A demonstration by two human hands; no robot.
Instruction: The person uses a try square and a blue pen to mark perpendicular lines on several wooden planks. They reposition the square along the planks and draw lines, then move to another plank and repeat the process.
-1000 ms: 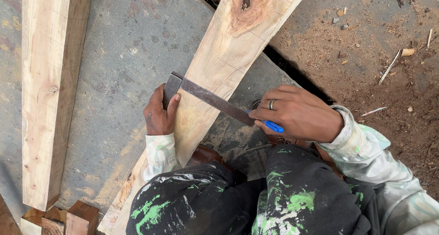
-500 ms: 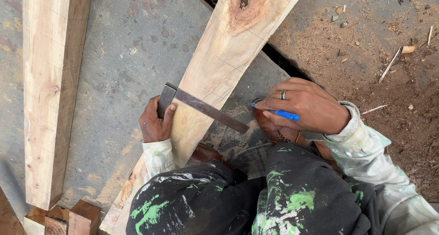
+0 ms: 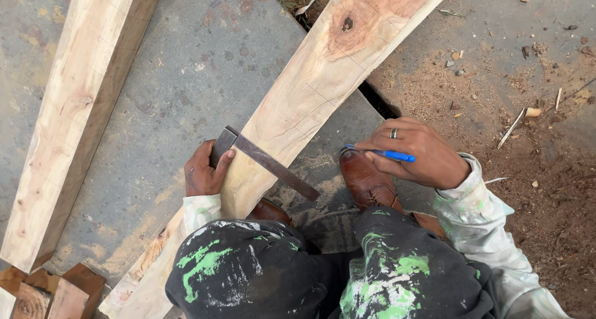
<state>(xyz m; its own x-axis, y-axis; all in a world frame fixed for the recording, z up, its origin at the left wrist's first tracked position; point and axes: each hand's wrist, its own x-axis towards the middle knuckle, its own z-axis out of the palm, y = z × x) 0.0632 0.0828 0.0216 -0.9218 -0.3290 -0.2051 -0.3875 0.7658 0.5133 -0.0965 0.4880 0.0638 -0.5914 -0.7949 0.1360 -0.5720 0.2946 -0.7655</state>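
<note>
A grey concrete slab (image 3: 186, 77) carried the work, and its right edge gave way to sawdust-strewn dirt ground (image 3: 528, 188). Across the slab a long pale plank (image 3: 310, 89) ran diagonally, its upper end cut off by the frame and its lower end hidden behind the person's paint-spattered knees. A second timber beam (image 3: 74, 120) lay along the slab's left side, also cut off at the top. The metal try square (image 3: 264, 161) lay across the plank's lower part. The left hand (image 3: 205, 170) was clamped on the square's stock at the plank's left edge. The right hand (image 3: 419, 151), fingers closed around a blue pencil (image 3: 388, 154), hovered off the plank above a brown shoe (image 3: 366, 179); a second earlier it had rested at the blade's tip.
</note>
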